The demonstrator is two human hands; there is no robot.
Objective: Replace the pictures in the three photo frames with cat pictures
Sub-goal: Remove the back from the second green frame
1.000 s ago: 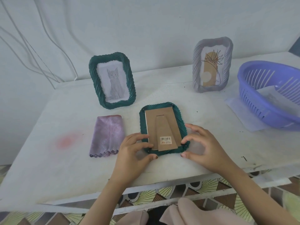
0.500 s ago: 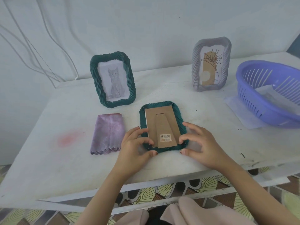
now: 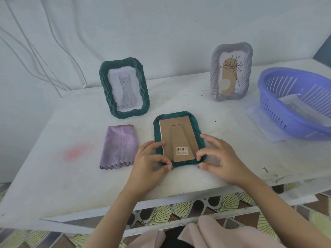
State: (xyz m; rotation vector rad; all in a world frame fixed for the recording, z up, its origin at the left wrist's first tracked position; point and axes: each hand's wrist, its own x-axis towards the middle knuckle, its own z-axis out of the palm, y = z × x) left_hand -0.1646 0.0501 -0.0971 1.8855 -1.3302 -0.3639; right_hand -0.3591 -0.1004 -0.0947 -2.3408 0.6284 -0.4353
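A dark green photo frame [image 3: 195,122] lies face down on the white table [image 3: 53,176], its brown cardboard back and folded stand up. My left hand [image 3: 150,163] holds its lower left corner with curled fingers. My right hand [image 3: 218,158] pinches its lower right corner between thumb and forefinger. Behind it, a second green frame [image 3: 124,87] stands upright with a grey cat picture. A grey-lilac frame [image 3: 232,71] stands at the back right and shows a line drawing of a plant.
A folded purple cloth [image 3: 119,145] lies left of the flat frame. A purple plastic basket [image 3: 295,102] with papers inside sits at the right, on a sheet of paper. White cables hang on the wall at the left. The table's front edge is just below my wrists.
Both hands stayed at the flat frame's lower corners, with only small finger shifts. The frame has barely moved.
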